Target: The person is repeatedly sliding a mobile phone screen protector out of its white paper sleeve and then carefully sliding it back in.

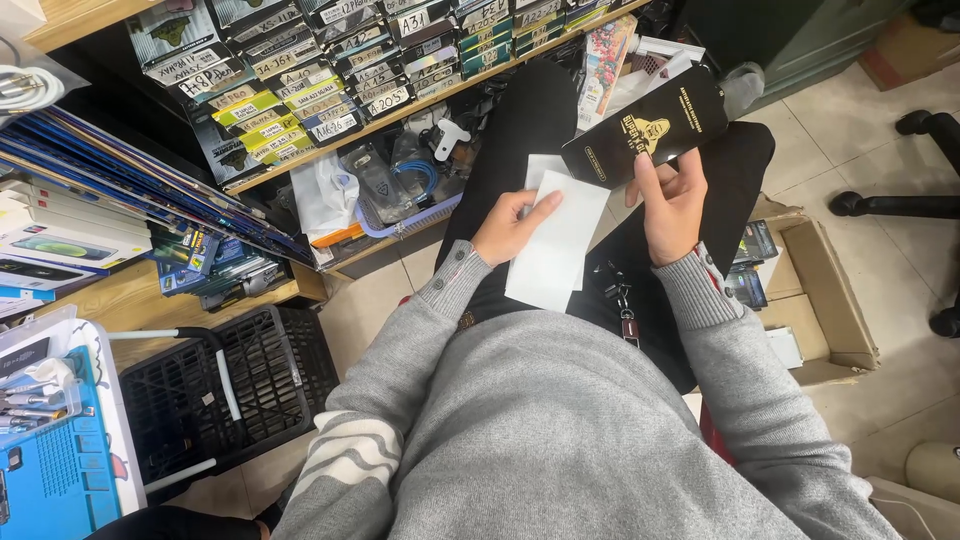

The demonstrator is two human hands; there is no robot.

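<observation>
Crowded shelves (300,110) of small labelled boxes are filling the background of a tiled shop floor. Over the seated person's lap, the left hand (508,228) is pinching a white sleeve (556,245), while the right hand (672,205) is gripping a black flat package (645,128) just above it.

Hemmed in far and left by stocked shelves (300,110) and a purple basket (400,215); black crate (240,390) near left, cardboard box (820,290) right; open floor (880,150) far right.
</observation>
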